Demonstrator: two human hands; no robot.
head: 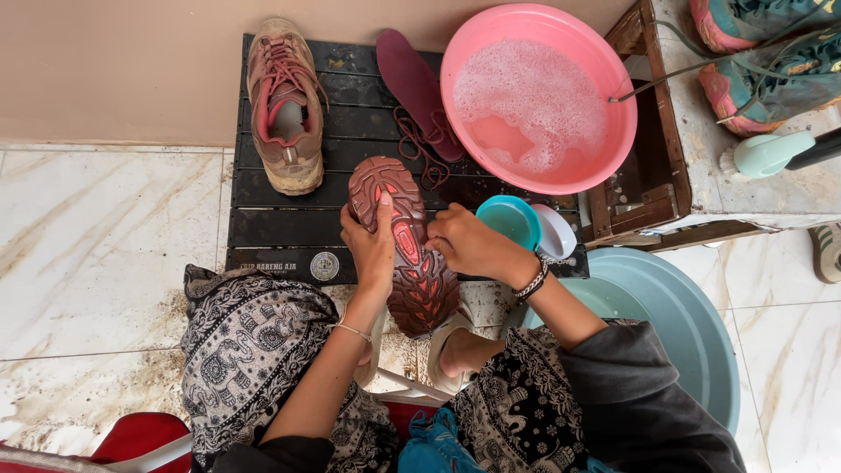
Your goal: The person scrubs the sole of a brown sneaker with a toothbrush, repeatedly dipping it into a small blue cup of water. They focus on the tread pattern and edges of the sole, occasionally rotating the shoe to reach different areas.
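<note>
sole-up, the shoe (405, 250) points away, gripped by left hand (370, 250) and right hand (469, 245).

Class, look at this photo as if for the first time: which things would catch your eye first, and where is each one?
The pink basin of soapy water at top centre draws the eye first. Just below it, at centre, the left hand and right hand hold an upturned shoe, its red and brown sole facing up. A second, muddy shoe stands at upper left on the black slatted mat.
</note>
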